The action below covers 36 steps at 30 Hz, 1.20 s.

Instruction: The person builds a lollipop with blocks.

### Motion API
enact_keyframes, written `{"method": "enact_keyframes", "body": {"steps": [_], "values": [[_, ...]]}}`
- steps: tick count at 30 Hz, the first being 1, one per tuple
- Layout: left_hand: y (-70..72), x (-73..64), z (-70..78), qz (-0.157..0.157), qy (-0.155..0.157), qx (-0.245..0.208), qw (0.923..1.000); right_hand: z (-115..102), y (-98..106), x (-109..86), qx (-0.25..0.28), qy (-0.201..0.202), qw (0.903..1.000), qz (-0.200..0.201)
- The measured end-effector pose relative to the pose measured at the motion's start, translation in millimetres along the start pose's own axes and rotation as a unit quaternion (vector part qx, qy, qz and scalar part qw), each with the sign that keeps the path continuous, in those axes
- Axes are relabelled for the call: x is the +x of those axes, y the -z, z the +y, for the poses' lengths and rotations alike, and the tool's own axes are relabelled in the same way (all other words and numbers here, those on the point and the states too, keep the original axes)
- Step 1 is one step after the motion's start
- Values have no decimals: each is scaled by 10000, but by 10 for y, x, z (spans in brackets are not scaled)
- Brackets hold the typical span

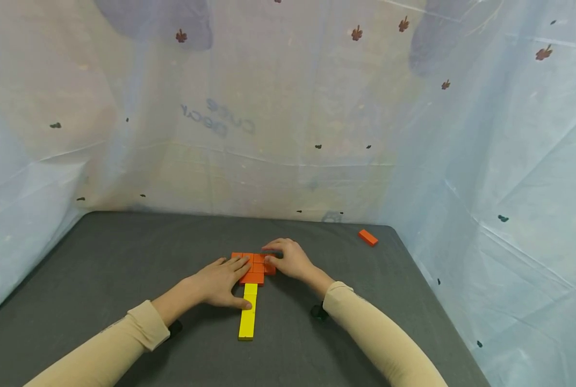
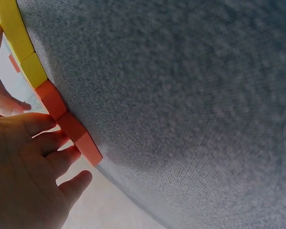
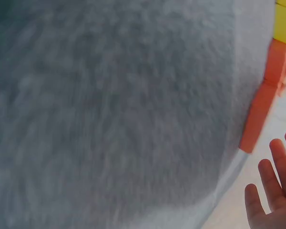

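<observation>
Flat orange blocks (image 1: 256, 277) lie side by side on the grey table, wider at the far end. From their near side a straight strip of yellow blocks (image 1: 246, 323) runs toward me. My left hand (image 1: 218, 282) rests on the orange group with extended fingers, its thumb at the yellow strip. In the left wrist view, the fingertips (image 2: 70, 153) meet the orange blocks' edge. At the right end of the group, my right hand (image 1: 294, 261) has its thumb against an orange block. Its other fingers (image 3: 271, 179) are extended and spread in the right wrist view.
A single orange block (image 1: 367, 237) lies near the far right corner of the grey table (image 1: 138, 258). Translucent sheeting (image 1: 288, 107) with small leaf prints hangs behind the table and along both sides. Dark wrist devices show under both sleeves (image 1: 149, 325).
</observation>
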<state>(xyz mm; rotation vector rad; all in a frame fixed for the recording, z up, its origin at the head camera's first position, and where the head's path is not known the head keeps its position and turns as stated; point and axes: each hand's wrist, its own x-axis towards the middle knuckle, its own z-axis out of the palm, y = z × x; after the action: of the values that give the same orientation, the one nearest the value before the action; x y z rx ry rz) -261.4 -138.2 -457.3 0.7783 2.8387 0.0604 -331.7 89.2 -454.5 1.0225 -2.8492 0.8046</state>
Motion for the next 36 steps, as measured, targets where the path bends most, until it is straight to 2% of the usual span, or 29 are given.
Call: {"method": "enact_keyframes", "body": {"steps": [8,19,28,36], "values": [[1,2,-1,-27,-9,-22,10000,241,220,-115,25,-222,9994,249],[-7,-18,-7,30,-87,-11,10000,788,536,-447,-274,-988,9925,661],[-28,-21,-16,24,-53,-90,9999,1266,762,-740,-396,-1683,9808,907],[-3,-36,14,57,-13,-103,9999,1632,966,-918,-679,-2259,9647,1175]]}}
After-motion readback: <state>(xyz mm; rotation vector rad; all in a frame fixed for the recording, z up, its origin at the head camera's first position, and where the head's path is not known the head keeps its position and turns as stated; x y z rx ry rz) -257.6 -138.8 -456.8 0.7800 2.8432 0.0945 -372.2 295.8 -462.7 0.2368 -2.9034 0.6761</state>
